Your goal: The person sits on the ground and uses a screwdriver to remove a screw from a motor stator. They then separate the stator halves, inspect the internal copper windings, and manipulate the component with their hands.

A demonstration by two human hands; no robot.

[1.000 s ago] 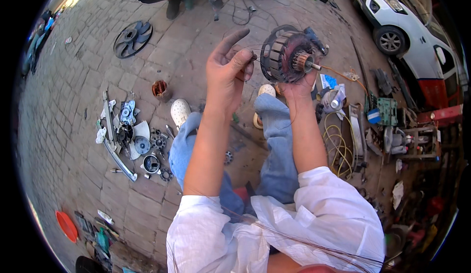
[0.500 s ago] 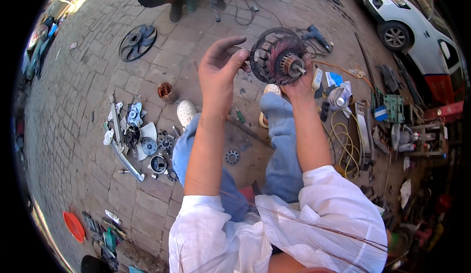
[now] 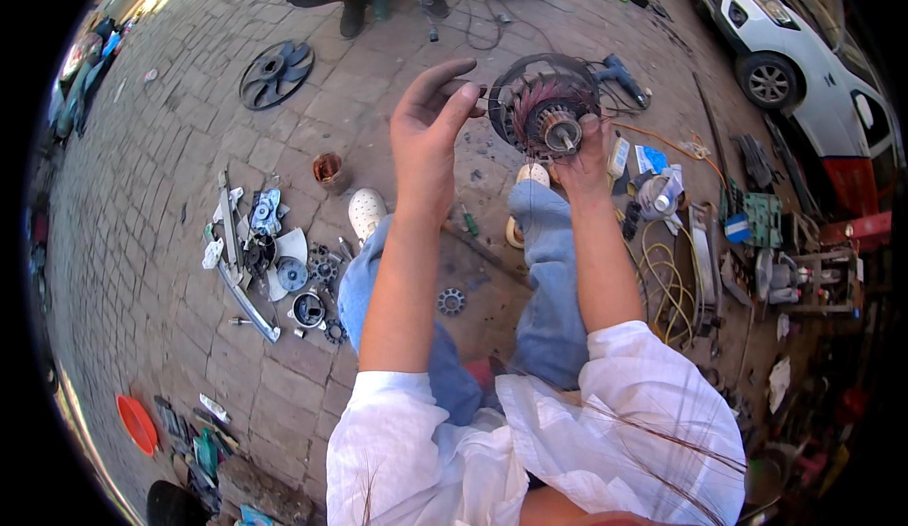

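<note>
Head view: the right hand [image 3: 588, 152] has its grip clamped on an armature [image 3: 545, 114], supporting it from its lower right side, raised above the paved floor [image 3: 194, 148] and in front of the person's knees. The copper-coloured commutator [image 3: 560, 130] and its bare shaft end face back toward the wearer, with reddish windings around them and a dark ring behind. The left hand [image 3: 427, 124] is raised just beside the armature, forefinger extended, thumb near the other fingers; fine dark strands show in the narrow gap, but I cannot tell whether its grip is closed on one.

Below the hands, a green-handled screwdriver [image 3: 470, 221] and a round toothed part [image 3: 451, 301] lie on the floor between the legs. Left of the pale clogs [image 3: 367, 214] stands a copper-filled cylinder [image 3: 329, 172], with a cluster of metal and plastic parts [image 3: 290, 271] nearer the wearer. A black fan [image 3: 275, 75] lies farther off. To the right are a blue tool [image 3: 624, 79], looped yellow cord [image 3: 673, 285] and a green case [image 3: 762, 219]. A crouching person's legs [image 3: 352, 4] and a white car [image 3: 819, 100] appear beyond.
</note>
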